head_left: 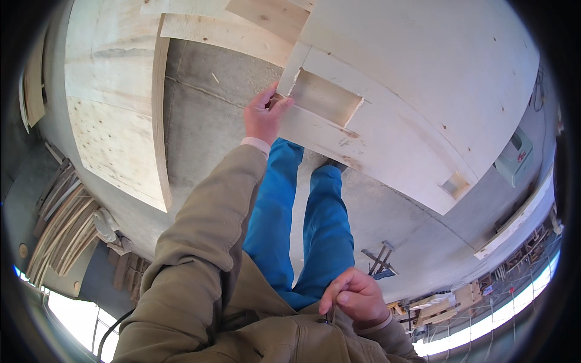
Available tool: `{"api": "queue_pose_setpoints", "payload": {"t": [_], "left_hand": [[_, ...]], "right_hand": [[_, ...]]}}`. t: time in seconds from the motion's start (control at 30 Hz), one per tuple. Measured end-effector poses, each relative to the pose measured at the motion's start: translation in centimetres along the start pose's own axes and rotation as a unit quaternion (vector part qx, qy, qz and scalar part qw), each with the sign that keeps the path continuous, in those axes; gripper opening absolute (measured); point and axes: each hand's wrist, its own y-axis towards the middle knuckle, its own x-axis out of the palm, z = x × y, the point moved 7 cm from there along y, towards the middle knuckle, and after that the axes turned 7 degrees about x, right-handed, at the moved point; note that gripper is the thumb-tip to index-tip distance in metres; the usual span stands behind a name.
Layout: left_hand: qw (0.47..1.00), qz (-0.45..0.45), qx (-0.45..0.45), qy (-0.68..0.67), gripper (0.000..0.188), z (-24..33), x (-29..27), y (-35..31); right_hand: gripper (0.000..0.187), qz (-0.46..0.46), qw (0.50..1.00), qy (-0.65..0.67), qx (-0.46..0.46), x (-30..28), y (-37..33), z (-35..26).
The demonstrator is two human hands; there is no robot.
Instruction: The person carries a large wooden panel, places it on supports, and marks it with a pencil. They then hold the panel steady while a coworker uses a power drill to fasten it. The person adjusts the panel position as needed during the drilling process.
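A large pale plywood panel (417, 78) with a rectangular cutout (327, 97) and a smaller one near its right corner fills the upper right. At the panel's left corner, beside the larger cutout, my left hand (264, 115) is closed around the edge, thumb on the upper face. Close to my body, at the front of my brown jacket (266, 342), my right hand (358, 296) is closed in a pinch. A small dark bit shows below its fingertips; what it is I cannot make out.
Another plywood sheet (115, 115) lies at the left, with more boards (230, 33) at the top. Curved wood strips (69, 212) are piled at the far left. A pale green box-like object (514, 157) and a dark metal stand (378, 260) are at the right.
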Motion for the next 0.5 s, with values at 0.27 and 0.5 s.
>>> {"api": "queue_pose_setpoints", "payload": {"t": [0.27,0.5], "left_hand": [[0.998,-0.001,0.059,0.032,0.047,-1.1,0.1,0.0],[0.976,0.019,0.176,0.128,0.032,-0.2,-0.3,0.0]], "right_hand": [[0.012,0.186,0.931,-0.315,0.001,-1.2,2.9,-2.3],[0.028,0.235,0.878,-0.319,-0.268,-2.5,17.1,-16.9]]}}
